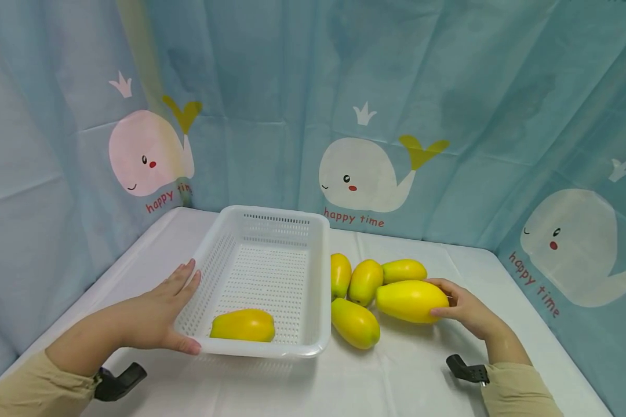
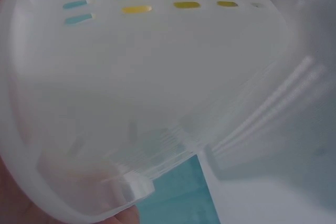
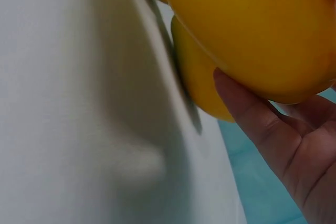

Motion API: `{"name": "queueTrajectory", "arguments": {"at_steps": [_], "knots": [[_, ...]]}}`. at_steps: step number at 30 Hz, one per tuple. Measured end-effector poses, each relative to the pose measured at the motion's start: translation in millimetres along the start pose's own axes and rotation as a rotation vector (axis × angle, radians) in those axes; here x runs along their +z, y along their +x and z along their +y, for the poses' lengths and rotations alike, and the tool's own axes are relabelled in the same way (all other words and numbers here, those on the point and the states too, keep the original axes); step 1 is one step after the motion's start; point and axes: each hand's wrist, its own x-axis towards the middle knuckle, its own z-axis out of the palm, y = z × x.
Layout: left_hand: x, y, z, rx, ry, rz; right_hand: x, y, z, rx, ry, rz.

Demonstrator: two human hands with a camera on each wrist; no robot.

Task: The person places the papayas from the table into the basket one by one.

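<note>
As right grip (image 1: 465,310) holds smooth oval fruit (image 1: 409,301), perforated basket (image 1: 321,289), seemingly plastic

The table (image 1: 422,376), spread with a faintly creased white cover (image 1: 542,313), carries a white perforated basket (image 1: 321,289) left of the middle. Just right of it lie four yellow fruits (image 1: 365,282) in a cluster, three along the back and one slanting nearer the front. Whether the larger yellow fruit (image 1: 409,301) beside them touches the cover cannot be told.
</note>
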Motion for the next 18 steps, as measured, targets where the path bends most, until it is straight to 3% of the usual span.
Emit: {"name": "queueTrajectory", "arguments": {"at_steps": [18], "knots": [[1.1,-1.4,1.6,0.022,0.023,0.019,-22.2,15.2,-36.3,-0.146,-0.011,0.03]]}}
